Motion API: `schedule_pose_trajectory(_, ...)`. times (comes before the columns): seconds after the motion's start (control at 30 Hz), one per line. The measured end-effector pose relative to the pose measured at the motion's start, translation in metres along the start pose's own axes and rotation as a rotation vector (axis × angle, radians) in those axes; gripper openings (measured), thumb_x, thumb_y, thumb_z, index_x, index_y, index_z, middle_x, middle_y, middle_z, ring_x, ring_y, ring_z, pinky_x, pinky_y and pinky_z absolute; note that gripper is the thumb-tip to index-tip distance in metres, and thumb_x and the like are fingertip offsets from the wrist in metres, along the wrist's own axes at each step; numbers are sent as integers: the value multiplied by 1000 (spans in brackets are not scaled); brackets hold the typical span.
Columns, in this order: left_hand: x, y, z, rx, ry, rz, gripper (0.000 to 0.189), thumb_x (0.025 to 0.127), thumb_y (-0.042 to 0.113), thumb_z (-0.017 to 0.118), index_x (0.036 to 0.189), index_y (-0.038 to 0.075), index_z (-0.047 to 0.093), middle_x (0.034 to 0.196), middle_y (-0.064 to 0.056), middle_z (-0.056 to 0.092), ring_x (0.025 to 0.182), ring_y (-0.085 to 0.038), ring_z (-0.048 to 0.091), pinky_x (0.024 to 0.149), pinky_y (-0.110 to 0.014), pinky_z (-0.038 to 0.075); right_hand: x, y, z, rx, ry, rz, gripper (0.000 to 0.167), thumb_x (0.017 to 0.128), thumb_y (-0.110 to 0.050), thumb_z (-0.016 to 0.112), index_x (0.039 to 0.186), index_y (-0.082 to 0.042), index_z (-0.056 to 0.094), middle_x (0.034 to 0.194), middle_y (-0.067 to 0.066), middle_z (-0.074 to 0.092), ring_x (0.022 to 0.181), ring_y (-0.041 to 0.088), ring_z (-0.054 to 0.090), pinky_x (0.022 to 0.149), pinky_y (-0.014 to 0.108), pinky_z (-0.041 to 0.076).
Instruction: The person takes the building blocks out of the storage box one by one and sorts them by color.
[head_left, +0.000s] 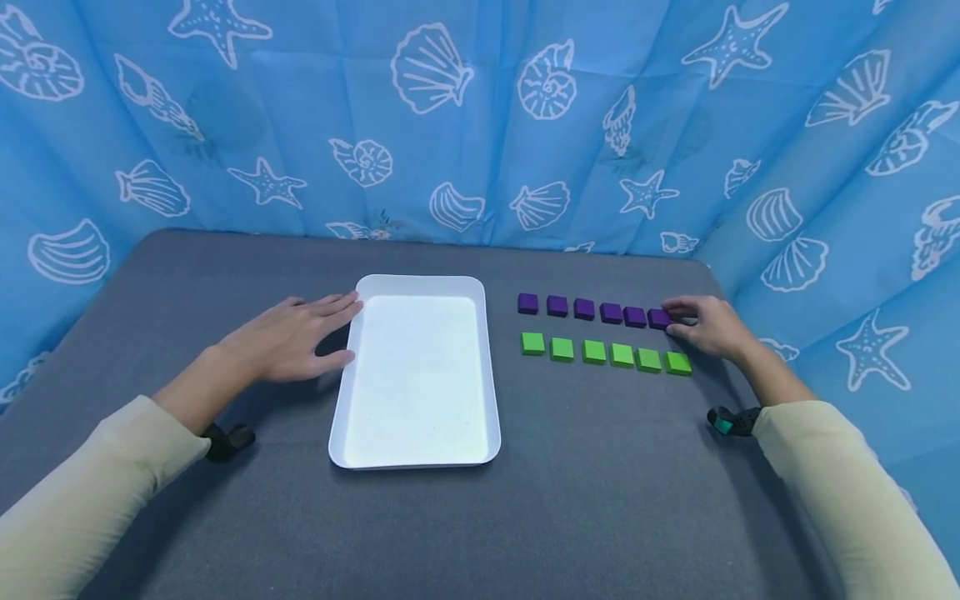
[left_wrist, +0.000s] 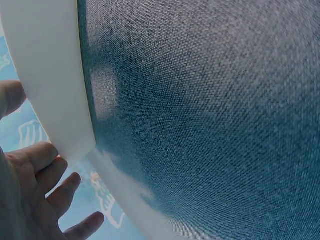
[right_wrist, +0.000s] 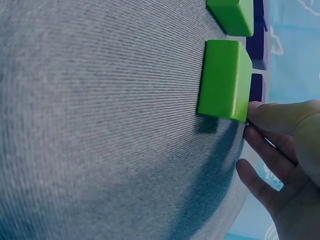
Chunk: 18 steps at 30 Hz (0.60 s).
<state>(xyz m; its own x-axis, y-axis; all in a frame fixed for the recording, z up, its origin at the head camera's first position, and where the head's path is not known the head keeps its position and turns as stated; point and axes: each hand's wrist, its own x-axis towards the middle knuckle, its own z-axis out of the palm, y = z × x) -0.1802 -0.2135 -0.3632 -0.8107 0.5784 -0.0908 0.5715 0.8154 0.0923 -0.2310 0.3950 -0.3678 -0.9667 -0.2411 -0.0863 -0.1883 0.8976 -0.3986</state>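
A white tray (head_left: pixel 416 379) lies on the grey table. My left hand (head_left: pixel 300 337) is at its left side, fingers extended and fingertips touching the rim. The left wrist view shows those fingers (left_wrist: pixel 47 170) against the tray's outer wall (left_wrist: pixel 55 75). To the right, purple blocks (head_left: pixel 583 309) form a row behind a matching row of green blocks (head_left: pixel 593 352). My right hand (head_left: pixel 708 327) pinches the rightmost purple block (head_left: pixel 659 319) between thumb and fingers. In the right wrist view, the nearest green block (right_wrist: pixel 225 80) partly hides that purple block (right_wrist: pixel 256 87).
A blue curtain (head_left: pixel 480 125) with white shells and starfish hangs along the table's back and right side. Grey tabletop (head_left: pixel 570 500) extends in front of the tray and the rows. Each wrist wears a dark band (head_left: pixel 733 421).
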Motion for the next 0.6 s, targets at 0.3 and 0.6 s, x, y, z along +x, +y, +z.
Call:
schedule_pose_trajectory(0.3,-2,0,-2,-25,-5,4,76,100,53,47,157,5,28,161,-16,27,144,-37,33,108,-67,30,-2,-4,-4,29,-26,8,47,95,-5,64,136,13,49,131,37,53,122,52,51,103,64,37)
schedule_pose_trajectory(0.6,-14,-32,-14,10,98,-109,74,99,43,56,156,5,29,161,-22,24,144,-44,30,108,-68,28,-2,-8,-23,-105,185,26,60,101,-27,59,146,7,38,141,38,42,126,56,42,98,70,33)
